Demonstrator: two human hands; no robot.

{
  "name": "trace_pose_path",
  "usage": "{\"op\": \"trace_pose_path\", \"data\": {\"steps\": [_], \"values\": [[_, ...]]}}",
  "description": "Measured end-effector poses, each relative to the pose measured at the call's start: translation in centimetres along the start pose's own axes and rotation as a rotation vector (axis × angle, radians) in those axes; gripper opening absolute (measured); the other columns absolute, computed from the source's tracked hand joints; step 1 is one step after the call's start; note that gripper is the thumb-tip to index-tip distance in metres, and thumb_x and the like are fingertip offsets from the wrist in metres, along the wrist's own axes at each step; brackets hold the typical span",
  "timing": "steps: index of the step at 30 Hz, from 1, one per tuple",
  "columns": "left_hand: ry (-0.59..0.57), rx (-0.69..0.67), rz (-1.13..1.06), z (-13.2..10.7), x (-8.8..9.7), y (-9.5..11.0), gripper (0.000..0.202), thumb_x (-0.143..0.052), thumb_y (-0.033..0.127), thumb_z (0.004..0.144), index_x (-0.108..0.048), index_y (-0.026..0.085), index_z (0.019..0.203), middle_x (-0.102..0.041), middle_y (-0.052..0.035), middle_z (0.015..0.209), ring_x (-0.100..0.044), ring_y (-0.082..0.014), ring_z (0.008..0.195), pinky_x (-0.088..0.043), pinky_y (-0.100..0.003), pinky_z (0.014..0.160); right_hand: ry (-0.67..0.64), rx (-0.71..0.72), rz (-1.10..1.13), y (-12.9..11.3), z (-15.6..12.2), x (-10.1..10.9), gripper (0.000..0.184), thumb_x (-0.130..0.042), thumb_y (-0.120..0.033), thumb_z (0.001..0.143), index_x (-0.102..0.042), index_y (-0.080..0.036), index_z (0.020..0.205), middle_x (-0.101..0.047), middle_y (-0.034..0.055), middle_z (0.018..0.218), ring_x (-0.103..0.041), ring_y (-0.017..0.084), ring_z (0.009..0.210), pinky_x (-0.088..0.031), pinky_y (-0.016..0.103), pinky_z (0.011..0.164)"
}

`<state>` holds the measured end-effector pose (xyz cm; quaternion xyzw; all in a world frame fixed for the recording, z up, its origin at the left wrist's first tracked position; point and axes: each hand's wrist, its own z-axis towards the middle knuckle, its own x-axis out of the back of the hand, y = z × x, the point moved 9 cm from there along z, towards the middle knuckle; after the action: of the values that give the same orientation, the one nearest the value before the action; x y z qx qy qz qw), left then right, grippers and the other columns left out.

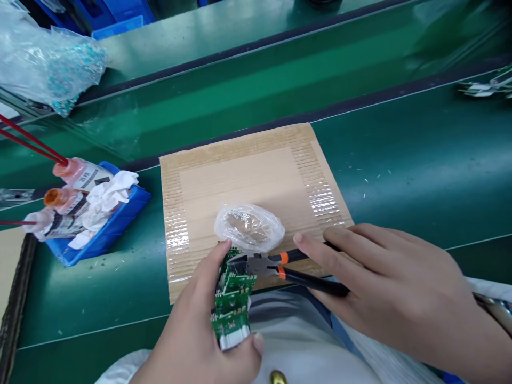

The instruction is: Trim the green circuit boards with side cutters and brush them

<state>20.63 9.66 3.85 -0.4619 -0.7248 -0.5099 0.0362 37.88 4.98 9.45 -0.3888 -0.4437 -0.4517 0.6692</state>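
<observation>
Nearest us, our left hand (192,330) clasped a stack of green circuit boards (232,298) firmly, keeping them up against the orange-handled pliers (304,272) held in our right hand (392,288), whose jaws sat just beside the boards. Beyond, a small clear plastic bag (248,228) lay on a taped cardboard sheet (240,176) padding the green worktop (392,160).
</observation>
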Motion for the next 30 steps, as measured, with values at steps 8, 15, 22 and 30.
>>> {"op": "trace_pose_path", "data": {"steps": [8, 15, 22, 30], "values": [[-0.131, 0.102, -0.054, 0.6, -0.5, -0.2, 0.081, -0.063, 0.036, 0.065, -0.031, 0.033, 0.14, -0.046, -0.0045, 0.144, -0.038, -0.0334, 0.134, -0.025, -0.056, 0.111, -0.056, -0.064, 0.117, 0.5, -0.3, -1.1, 0.037, -0.063, -0.03, 0.078, -0.057, -0.019, 0.113, -0.069, 0.0017, 0.091, -0.064, 0.02, 0.078, -0.046, 0.032, 0.061], [-0.229, 0.12, -0.031, 0.9, -0.4, -0.2, 0.08, -0.062, 0.035, 0.067, -0.033, 0.028, 0.141, -0.047, -0.0075, 0.144, -0.037, -0.0324, 0.135, -0.024, -0.056, 0.112, -0.208, -0.198, 0.269, 1.5, -0.6, -2.5, 0.042, -0.06, -0.032, 0.078, -0.053, -0.026, 0.119, -0.067, 0.0013, 0.104, -0.065, 0.019, 0.084, -0.051, 0.031, 0.065], [-0.16, 0.03, -0.061, 0.5, -0.3, -0.4, 0.088, -0.065, 0.03, 0.062, -0.031, 0.03, 0.144, -0.044, -0.0062, 0.146, -0.036, -0.0352, 0.135, -0.031, -0.054, 0.109, -0.135, -0.178, 0.171, 2.1, -0.4, -1.1, 0.045, -0.056, -0.029, 0.081, -0.049, -0.018, 0.124, -0.061, 0.0123, 0.105, -0.06, 0.024, 0.086, -0.051, 0.035, 0.063], [-0.057, -0.225, 0.11, -0.6, 1.2, -0.5, 0.104, -0.073, 0.046, 0.059, -0.017, 0.04, 0.147, -0.027, -0.0029, 0.155, -0.028, -0.0401, 0.138, -0.034, -0.054, 0.108, -0.018, -0.048, 0.101, 1.3, -0.3, 0.4, 0.044, -0.061, -0.026, 0.077, -0.053, -0.015, 0.118, -0.059, 0.0139, 0.099, -0.053, 0.027, 0.086, -0.045, 0.041, 0.068]]}}
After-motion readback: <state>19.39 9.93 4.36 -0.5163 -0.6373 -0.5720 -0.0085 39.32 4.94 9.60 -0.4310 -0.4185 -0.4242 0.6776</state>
